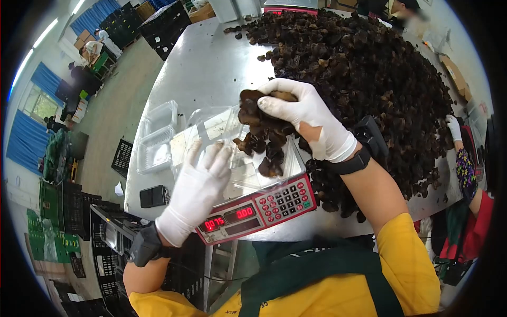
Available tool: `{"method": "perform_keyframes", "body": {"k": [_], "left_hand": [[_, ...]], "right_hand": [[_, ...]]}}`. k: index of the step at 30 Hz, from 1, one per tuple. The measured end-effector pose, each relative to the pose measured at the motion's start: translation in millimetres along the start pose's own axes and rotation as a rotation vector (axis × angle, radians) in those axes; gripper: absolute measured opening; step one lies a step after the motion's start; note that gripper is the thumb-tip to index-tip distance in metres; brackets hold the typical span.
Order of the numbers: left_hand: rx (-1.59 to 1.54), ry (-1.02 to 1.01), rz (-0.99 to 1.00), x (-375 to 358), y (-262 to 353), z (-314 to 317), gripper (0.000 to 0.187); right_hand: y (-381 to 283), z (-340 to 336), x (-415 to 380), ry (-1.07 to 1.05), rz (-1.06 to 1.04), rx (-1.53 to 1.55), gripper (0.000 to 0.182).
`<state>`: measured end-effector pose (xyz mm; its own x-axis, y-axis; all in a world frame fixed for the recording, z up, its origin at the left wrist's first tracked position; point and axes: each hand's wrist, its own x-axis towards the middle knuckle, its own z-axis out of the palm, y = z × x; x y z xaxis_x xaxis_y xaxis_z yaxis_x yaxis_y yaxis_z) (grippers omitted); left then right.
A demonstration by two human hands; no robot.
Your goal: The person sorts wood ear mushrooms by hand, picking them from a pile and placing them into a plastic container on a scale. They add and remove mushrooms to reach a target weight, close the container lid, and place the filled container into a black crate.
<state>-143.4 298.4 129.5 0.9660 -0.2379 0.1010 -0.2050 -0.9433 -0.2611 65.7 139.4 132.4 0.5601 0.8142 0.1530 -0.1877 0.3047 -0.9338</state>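
My right hand, in a white glove torn near the thumb's base, is closed around a clump of dark brown wood ear mushrooms. It hangs over a clear plastic tray on a red-fronted digital scale. More wood ears show below the hand, over the right part of the tray. My left hand, also gloved, lies with fingers stretched out over the tray's left side and holds nothing. Red digits on the scale's display read 0.075.
A large heap of wood ears covers the metal table's right side. Clear plastic containers and a black phone lie left of the scale. A co-worker's gloved hand is at the far right. Black crates stand beyond the table.
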Motion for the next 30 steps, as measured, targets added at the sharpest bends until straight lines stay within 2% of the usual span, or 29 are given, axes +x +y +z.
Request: {"method": "perform_keyframes", "body": {"k": [2,4,6,7,8,10,11,12,13,14,15,16,17,19,21,24,25,26,28,29,30], "left_hand": [[0.065,0.084,0.014,-10,-10,2,0.027],[0.084,0.107,0.099,-19,-29,10,0.037],[0.150,0.126,0.086,-22,-42,20,0.044],[0.152,0.120,0.082,-22,-46,19,0.044],[0.162,0.078,0.038,-22,-50,19,0.047],[0.175,0.035,-0.002,-23,-52,21,0.049],[0.137,0.117,-0.125,-24,-50,25,0.048],[0.096,0.200,-0.250,-24,-47,27,0.048],[-0.006,0.282,-0.329,-23,-41,29,0.051],[-0.012,0.281,-0.332,-22,-32,28,0.051],[-0.212,0.353,-0.387,-19,-24,23,0.052],[-0.412,0.426,-0.439,-15,-17,18,0.053],[-0.469,0.435,-0.441,-11,-13,15,0.051],[-0.514,0.427,-0.455,-1,-6,17,0.051],[-0.538,0.406,-0.451,11,-3,18,0.052],[-0.707,0.370,-0.402,31,1,19,0.053],[-0.748,0.406,-0.367,37,1,30,0.055],[-0.756,0.400,-0.354,39,-1,32,0.055],[-0.543,0.191,-0.283,45,-4,39,0.059],[-0.485,0.276,-0.262,46,-3,41,0.059],[-0.482,0.278,-0.303,47,-3,40,0.056]], "right_hand": [[-1,6,-3,-0.125,0.031,-0.024,0.018],[20,5,6,-0.185,-0.176,-0.294,0.018],[21,8,9,-0.356,-0.403,-0.598,0.023],[27,8,11,-0.448,-0.344,-0.645,0.026],[31,6,14,-0.550,-0.447,-0.860,0.030],[43,0,20,-0.768,-0.401,-0.986,0.038],[45,-4,19,-0.752,-0.409,-0.906,0.054],[41,-5,20,-0.752,-0.410,-0.907,0.054],[37,-7,20,-0.658,-0.414,-0.859,0.060],[32,-9,20,-0.563,-0.416,-0.810,0.066],[25,-11,19,-0.531,-0.427,-0.839,0.072],[25,-17,22,-0.481,-0.466,-0.862,0.066],[23,-19,20,-0.456,-0.433,-0.844,0.060],[24,-24,19,-0.428,-0.393,-0.828,0.053],[36,-30,20,-0.424,-0.266,-0.974,0.040],[44,-25,14,-0.357,-0.281,-0.945,0.030],[42,-24,13,-0.347,-0.371,-0.913,0.028],[38,-26,9,-0.332,-0.364,-0.916,0.028],[23,-35,-6,-0.128,-0.585,-1.086,0.026],[11,-44,-18,-0.089,-0.563,-1.060,0.025],[-3,-56,-32,-0.058,-0.523,-1.115,0.027]]}}
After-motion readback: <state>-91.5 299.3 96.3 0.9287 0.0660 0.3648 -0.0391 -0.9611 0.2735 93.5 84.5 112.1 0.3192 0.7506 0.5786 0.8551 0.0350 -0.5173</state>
